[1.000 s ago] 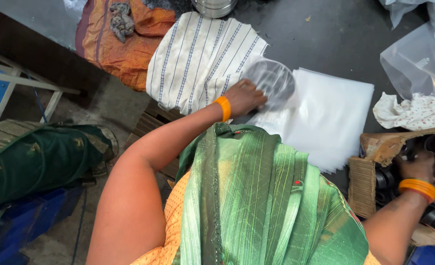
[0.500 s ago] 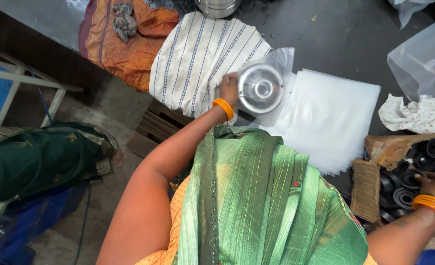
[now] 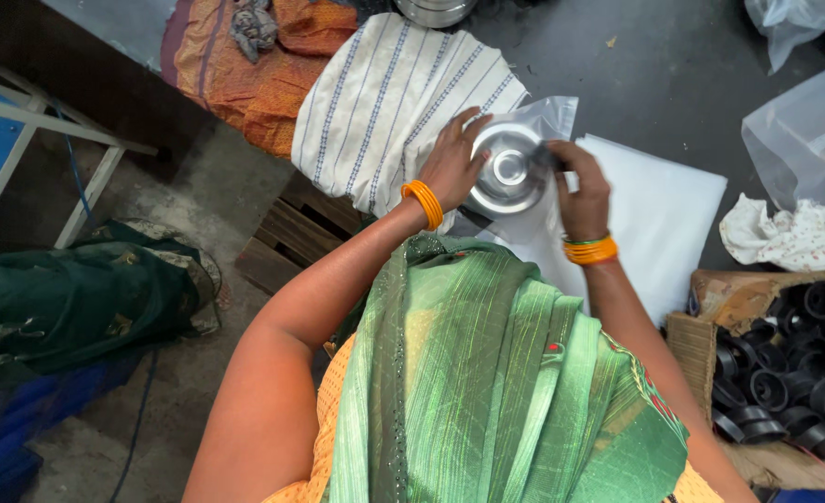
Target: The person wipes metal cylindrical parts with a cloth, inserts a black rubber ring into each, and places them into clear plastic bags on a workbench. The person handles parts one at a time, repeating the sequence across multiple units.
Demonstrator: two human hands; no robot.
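Shiny steel, round and shallow: a metal lid (image 3: 510, 172) sitting half inside a clear plastic bag (image 3: 547, 121), held up over the edge of the dark table (image 3: 654, 74). Being round, no real long axis to speak of; broad face tipped up toward the camera, raised centre ring showing, rim running roughly level. Left hand (image 3: 451, 163) wrapped round the lid's left edge, fingers curled shut on it, orange bangle (image 3: 423, 205) at the wrist. Right hand (image 3: 582, 191) closed on the right side, pinching a small dark piece (image 3: 550, 154) against the lid and the bag, though hard to tell exactly what that piece is. Right under the hands, a stack of white plastic sheets (image 3: 664, 210) spread flat, and just to the left of it a white striped cloth (image 3: 394, 93) bunched up, touching an orange cloth (image 3: 245, 74) further left. Over on the right edge, a cardboard box (image 3: 710, 307) full of black round parts (image 3: 794, 373), well apart from the hands, with a crumpled white rag (image 3: 794, 237) just above it. Green draped fabric (image 3: 487, 373) filling the lower middle.
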